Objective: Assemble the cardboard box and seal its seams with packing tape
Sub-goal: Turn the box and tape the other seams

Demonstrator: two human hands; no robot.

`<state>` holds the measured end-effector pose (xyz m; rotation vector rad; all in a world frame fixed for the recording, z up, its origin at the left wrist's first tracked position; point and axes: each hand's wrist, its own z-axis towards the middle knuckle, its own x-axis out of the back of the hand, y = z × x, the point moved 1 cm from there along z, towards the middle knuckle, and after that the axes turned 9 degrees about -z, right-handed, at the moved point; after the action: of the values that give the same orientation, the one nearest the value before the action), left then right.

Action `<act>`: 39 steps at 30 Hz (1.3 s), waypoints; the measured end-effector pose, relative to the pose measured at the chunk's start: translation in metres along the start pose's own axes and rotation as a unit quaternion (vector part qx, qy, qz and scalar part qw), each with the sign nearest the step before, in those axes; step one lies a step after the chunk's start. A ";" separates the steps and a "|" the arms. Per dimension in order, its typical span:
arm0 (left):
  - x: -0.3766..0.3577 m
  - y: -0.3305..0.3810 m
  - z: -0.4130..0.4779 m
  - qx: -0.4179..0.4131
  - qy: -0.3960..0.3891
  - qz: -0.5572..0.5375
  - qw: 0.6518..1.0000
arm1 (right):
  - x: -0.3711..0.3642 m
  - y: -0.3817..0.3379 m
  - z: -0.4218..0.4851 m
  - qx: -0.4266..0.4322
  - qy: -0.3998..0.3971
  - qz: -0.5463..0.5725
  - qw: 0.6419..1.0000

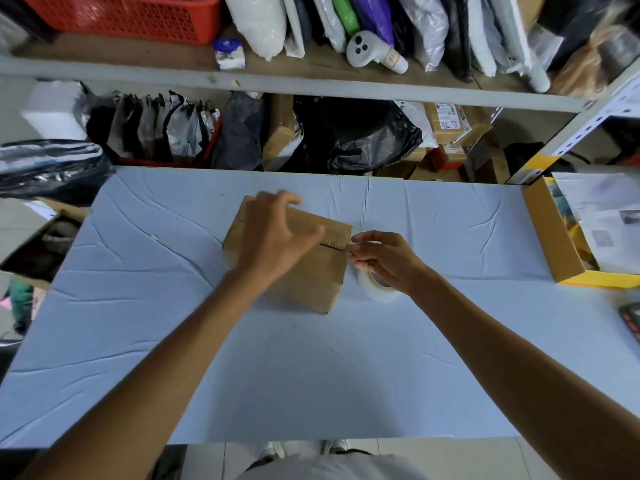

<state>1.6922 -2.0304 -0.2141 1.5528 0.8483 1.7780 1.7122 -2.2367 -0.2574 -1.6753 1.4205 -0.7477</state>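
Observation:
A brown cardboard box (pixel 311 271) stands closed on the pale blue table (pixel 311 375), its top seam running left to right. My left hand (pixel 273 233) hovers over the box top with fingers spread and loosely bent, holding nothing that I can see. My right hand (pixel 384 261) is at the box's right edge; its fingertips pinch the tape end at the seam. The roll of clear packing tape (pixel 375 289) sits under that hand, beside the box, partly hidden by the palm.
An open yellow-edged carton (pixel 554 244) with papers stands at the table's right edge. A shelf unit (pixel 311 88) with bags, parcels and a red basket (pixel 131 15) runs behind the table. Another open box (pixel 41 244) sits off the left side.

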 end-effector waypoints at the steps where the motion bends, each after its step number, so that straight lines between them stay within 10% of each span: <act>1: -0.015 0.007 -0.003 0.001 -0.022 0.032 0.999 | 0.000 0.000 0.000 0.002 -0.001 -0.001 1.000; 30: -0.074 -0.012 -0.010 0.038 -0.018 0.138 0.990 | 0.010 0.012 0.009 0.009 -0.038 -0.004 0.999; 39: -0.072 -0.010 -0.006 0.033 -0.022 0.155 0.987 | -0.004 0.025 0.011 -0.046 0.070 -0.040 0.996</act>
<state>1.6948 -2.0824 -0.2650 1.8412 0.6792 1.9380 1.7078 -2.2317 -0.2840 -1.7891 1.5104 -0.8712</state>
